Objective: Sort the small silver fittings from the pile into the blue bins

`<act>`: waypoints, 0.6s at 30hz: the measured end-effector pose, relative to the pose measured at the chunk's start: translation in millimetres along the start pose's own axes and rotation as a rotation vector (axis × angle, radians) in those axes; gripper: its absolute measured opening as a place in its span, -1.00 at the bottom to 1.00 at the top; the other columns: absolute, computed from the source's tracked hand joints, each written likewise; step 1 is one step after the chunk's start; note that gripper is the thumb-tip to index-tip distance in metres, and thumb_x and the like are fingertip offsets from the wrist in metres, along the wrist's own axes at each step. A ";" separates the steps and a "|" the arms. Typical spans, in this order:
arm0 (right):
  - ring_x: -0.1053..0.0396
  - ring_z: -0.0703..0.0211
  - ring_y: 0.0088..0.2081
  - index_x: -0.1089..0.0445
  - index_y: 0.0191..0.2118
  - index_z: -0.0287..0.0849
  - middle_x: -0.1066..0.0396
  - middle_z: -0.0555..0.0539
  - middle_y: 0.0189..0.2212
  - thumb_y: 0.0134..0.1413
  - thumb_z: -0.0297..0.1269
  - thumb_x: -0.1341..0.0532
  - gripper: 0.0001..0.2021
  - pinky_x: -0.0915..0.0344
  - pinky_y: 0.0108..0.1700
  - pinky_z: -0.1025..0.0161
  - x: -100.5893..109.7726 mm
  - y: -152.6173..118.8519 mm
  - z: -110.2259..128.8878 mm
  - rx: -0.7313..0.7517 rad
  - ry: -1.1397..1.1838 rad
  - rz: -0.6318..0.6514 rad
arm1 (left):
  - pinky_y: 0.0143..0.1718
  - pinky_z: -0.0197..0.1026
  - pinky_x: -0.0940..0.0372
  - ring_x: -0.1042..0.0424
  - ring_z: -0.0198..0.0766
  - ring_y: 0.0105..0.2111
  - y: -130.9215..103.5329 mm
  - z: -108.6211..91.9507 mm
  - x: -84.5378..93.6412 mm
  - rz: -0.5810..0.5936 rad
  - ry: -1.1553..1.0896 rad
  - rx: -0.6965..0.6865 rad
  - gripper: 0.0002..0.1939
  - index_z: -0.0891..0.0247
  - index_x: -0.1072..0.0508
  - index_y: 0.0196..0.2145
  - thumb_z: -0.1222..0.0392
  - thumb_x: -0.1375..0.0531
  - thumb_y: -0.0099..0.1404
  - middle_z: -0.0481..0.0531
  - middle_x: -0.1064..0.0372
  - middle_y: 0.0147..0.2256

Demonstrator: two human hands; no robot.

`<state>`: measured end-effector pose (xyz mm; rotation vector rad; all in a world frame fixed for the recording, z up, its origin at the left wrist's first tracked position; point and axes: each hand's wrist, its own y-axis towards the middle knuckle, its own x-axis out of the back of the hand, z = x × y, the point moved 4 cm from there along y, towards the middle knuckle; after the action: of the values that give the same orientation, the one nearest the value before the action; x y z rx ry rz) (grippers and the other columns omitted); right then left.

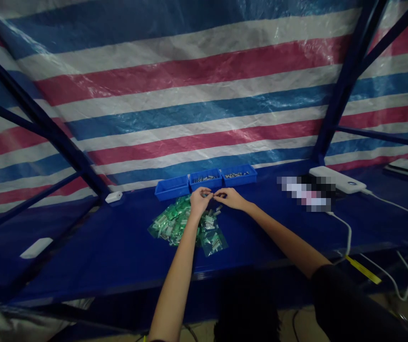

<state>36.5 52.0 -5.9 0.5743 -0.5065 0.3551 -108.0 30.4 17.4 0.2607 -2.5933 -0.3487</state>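
Observation:
My left hand (200, 199) and my right hand (228, 197) meet fingertip to fingertip just in front of the blue bins. Both have their fingers pinched together; whatever they hold is too small to make out. Below and left of my left hand lies a pile of green-tinted plastic bags (170, 223) with small metal parts inside. A clear bag (214, 241) of small pale pieces rests between my forearms, with some loose metal parts (218, 209) near my fingers. Behind my hands stand a left blue bin (171, 194), a middle one (204, 185) and a right one (238, 181); the latter two contain small metal parts.
The blue shelf (118, 256) has dark blue metal posts on both sides and a striped tarp (204, 109) behind. At right are a white power bank (337, 179) with white cables (396, 206) and a blurred-out object. White plastic items (114, 197) sit at left.

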 end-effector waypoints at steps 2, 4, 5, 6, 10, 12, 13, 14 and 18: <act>-0.41 0.20 -0.41 -0.48 -0.27 -0.22 -0.50 -0.07 -0.38 -0.04 -0.15 -0.20 -0.73 -0.28 -0.36 0.34 -0.3 -0.8 3.5 -0.022 0.062 -0.016 | -0.36 -0.28 -0.23 -0.41 -0.29 -0.43 3.2 3.1 -2.1 -0.029 -0.172 0.007 -0.82 0.32 -0.43 -0.41 0.24 -0.26 -0.05 0.02 -0.43 -0.48; -0.40 0.21 -0.44 -0.48 -0.29 -0.25 -0.49 -0.08 -0.41 -0.07 -0.15 -0.22 -0.73 -0.28 -0.40 0.35 0.3 -1.2 7.3 -0.043 0.105 -0.047 | -0.39 -0.30 -0.23 -0.39 -0.31 -0.46 5.0 5.0 -4.0 -0.062 -0.284 0.019 -0.79 0.32 -0.43 -0.44 0.22 -0.29 -0.09 -0.01 -0.41 -0.51; -0.40 0.21 -0.44 -0.48 -0.31 -0.25 -0.49 -0.08 -0.42 -0.07 -0.16 -0.22 -0.73 -0.28 -0.40 0.35 1.1 -1.2 9.2 -0.051 0.122 -0.066 | -0.39 -0.30 -0.23 -0.38 -0.32 -0.47 5.4 5.5 -4.7 -0.076 -0.312 0.023 -0.78 0.32 -0.42 -0.44 0.21 -0.30 -0.10 -0.01 -0.40 -0.51; -0.40 0.22 -0.45 -0.47 -0.32 -0.26 -0.49 -0.08 -0.42 -0.07 -0.16 -0.22 -0.74 -0.28 -0.40 0.35 2.0 -0.9 10.8 -0.058 0.140 -0.085 | -0.39 -0.31 -0.23 -0.37 -0.33 -0.48 5.6 5.6 -5.2 -0.089 -0.324 0.027 -0.77 0.33 -0.43 -0.44 0.20 -0.30 -0.10 -0.02 -0.40 -0.51; -0.40 0.22 -0.44 -0.47 -0.29 -0.26 -0.48 -0.08 -0.45 -0.06 -0.15 -0.21 -0.72 -0.32 -0.35 0.31 6.4 1.8 13.9 -0.064 0.244 -0.146 | -0.41 -0.29 -0.25 -0.36 -0.33 -0.50 2.9 2.0 -3.5 -0.083 -0.232 0.052 -0.74 0.33 -0.43 -0.33 0.12 -0.25 0.02 -0.02 -0.39 -0.51; -0.40 0.22 -0.45 -0.46 -0.26 -0.26 -0.47 -0.08 -0.45 -0.06 -0.15 -0.21 -0.70 -0.33 -0.34 0.29 8.4 3.3 12.6 -0.073 0.302 -0.165 | -0.32 -0.22 -0.28 -0.40 -0.25 -0.42 -0.8 -3.3 2.9 -0.106 -0.044 0.035 -0.72 0.31 -0.42 -0.26 0.10 -0.20 0.10 0.03 -0.42 -0.44; -0.41 0.22 -0.45 -0.45 -0.25 -0.27 -0.47 -0.09 -0.45 -0.06 -0.15 -0.21 -0.70 -0.33 -0.34 0.29 9.4 3.8 11.2 -0.083 0.325 -0.175 | -0.24 -0.15 -0.28 -0.41 -0.19 -0.32 -2.9 -6.8 7.8 -0.146 0.091 0.010 -0.72 0.29 -0.42 -0.22 0.09 -0.17 0.13 0.07 -0.44 -0.37; -0.41 0.23 -0.46 -0.45 -0.24 -0.27 -0.47 -0.10 -0.45 -0.06 -0.16 -0.21 -0.70 -0.34 -0.34 0.28 10.5 4.1 9.4 -0.097 0.341 -0.187 | -0.15 -0.07 -0.25 -0.39 -0.12 -0.21 -4.9 -10.4 13.4 -0.200 0.237 -0.018 -0.71 0.26 -0.41 -0.18 0.09 -0.15 0.16 0.11 -0.43 -0.27; -0.39 0.23 -0.49 -0.46 -0.29 -0.27 -0.46 -0.10 -0.49 -0.09 -0.17 -0.22 -0.72 -0.33 -0.37 0.29 14.5 3.4 1.5 -0.145 0.324 -0.231 | 0.07 0.13 -0.06 -0.07 0.02 0.15 -6.6 -13.7 27.3 -0.293 0.630 -0.053 -0.58 0.22 -0.27 0.05 0.07 -0.03 0.26 0.19 -0.15 0.13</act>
<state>46.4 56.4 4.5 0.4187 -0.1497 0.1840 -123.6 14.7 39.5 0.6239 -1.9242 -0.3655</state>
